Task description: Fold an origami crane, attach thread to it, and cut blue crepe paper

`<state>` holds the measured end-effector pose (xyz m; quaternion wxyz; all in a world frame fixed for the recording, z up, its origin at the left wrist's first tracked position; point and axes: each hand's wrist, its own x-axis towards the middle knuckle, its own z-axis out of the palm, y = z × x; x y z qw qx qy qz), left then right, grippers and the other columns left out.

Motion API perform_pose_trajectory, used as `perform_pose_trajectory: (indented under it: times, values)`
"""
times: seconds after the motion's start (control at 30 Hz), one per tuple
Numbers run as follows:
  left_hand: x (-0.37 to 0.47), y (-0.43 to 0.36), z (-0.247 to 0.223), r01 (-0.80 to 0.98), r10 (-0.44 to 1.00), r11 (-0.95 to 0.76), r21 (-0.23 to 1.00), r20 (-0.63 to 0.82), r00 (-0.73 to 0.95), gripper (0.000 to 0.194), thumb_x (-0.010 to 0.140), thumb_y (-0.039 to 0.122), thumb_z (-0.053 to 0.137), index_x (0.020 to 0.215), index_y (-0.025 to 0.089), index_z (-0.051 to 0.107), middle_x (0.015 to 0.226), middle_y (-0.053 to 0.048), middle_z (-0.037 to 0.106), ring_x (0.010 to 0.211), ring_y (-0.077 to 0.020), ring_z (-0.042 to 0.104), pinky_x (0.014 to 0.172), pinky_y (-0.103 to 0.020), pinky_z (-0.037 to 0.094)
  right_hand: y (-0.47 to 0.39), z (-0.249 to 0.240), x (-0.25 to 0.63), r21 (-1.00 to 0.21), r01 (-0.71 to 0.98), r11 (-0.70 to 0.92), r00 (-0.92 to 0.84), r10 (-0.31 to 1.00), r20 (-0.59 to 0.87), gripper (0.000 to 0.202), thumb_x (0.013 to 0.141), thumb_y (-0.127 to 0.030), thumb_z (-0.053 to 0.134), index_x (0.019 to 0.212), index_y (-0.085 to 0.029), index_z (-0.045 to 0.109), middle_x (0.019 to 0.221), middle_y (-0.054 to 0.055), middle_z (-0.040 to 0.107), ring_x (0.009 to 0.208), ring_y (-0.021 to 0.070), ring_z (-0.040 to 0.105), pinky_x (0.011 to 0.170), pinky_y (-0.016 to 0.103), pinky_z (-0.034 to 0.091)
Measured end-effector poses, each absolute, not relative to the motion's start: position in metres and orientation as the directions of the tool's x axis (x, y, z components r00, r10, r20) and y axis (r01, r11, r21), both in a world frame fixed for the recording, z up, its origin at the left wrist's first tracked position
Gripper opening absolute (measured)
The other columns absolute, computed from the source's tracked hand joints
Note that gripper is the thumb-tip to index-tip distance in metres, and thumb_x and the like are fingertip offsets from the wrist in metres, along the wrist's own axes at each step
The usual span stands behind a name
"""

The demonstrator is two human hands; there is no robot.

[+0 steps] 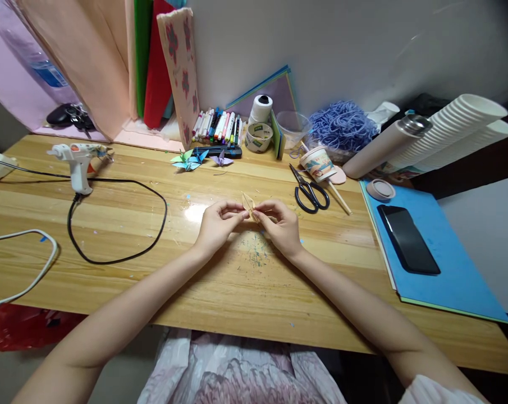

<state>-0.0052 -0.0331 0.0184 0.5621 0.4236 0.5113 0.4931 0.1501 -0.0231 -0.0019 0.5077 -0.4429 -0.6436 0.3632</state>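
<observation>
Left hand (219,223), right hand (282,223): near together, fingertips pinched on opposite sides of one small folded tan paper (248,205), centred over the table (224,306), presumably for even control. Folded paper birds (187,164): set back near the markers (222,126), likely for safety. Scissors (305,185): near the right hand, handles nearward, seemingly for ready reach.

Single head-worn view, forward and down across the desk (220,292)
</observation>
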Motion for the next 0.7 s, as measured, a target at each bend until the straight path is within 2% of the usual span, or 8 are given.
perform_pose_trajectory:
  times: [0.2, 0.43, 0.57, 0.7]
  values:
    - [-0.003, -0.033, 0.013, -0.038, 0.995, 0.099, 0.994, -0.099, 0.001, 0.022, 0.068, 0.032, 0.069, 0.076, 0.012, 0.064, 0.076, -0.006, 0.067, 0.071, -0.0156, 0.065, 0.069, -0.028, 0.052, -0.025, -0.002, 0.15, -0.942, 0.175, 0.288, -0.102, 0.957, 0.273, 0.013, 0.077, -0.028, 0.063, 0.087, -0.02, 0.064, 0.085, 0.004, 0.067, 0.076, 0.0162, 0.064, 0.071, 0.032, 0.055]
    - [-0.002, -0.036, 0.007, 0.036, 1.0, 0.025, 0.999, -0.024, -0.011, 0.019, 0.074, 0.031, 0.063, 0.076, 0.014, 0.057, 0.074, -0.003, 0.063, 0.069, -0.0149, 0.063, 0.065, -0.026, 0.051, -0.025, -0.003, 0.148, -0.969, 0.117, 0.216, -0.123, 0.972, 0.202, 0.013, 0.08, -0.03, 0.06, 0.087, -0.02, 0.065, 0.088, 0.005, 0.067, 0.077, 0.0166, 0.064, 0.069, 0.03, 0.054]
    - [0.0, -0.04, 0.011, 0.113, 0.996, -0.084, 0.99, 0.085, -0.011, 0.016, 0.076, 0.028, 0.059, 0.068, 0.016, 0.052, 0.066, 0.001, 0.056, 0.064, -0.0113, 0.057, 0.062, -0.022, 0.046, -0.022, 0.001, 0.148, -0.949, 0.168, 0.265, -0.138, 0.96, 0.244, 0.011, 0.081, -0.028, 0.059, 0.081, -0.019, 0.064, 0.094, 0.007, 0.064, 0.093, 0.0192, 0.06, 0.076, 0.031, 0.052]
    - [0.002, -0.042, 0.012, 0.143, 0.992, -0.123, 0.982, 0.125, -0.005, 0.016, 0.076, 0.027, 0.058, 0.066, 0.017, 0.05, 0.064, 0.002, 0.052, 0.062, -0.0101, 0.053, 0.061, -0.02, 0.044, -0.018, 0.001, 0.15, -0.913, 0.228, 0.337, -0.178, 0.937, 0.301, 0.009, 0.083, -0.027, 0.057, 0.082, -0.019, 0.061, 0.093, 0.006, 0.057, 0.091, 0.0175, 0.057, 0.076, 0.031, 0.051]
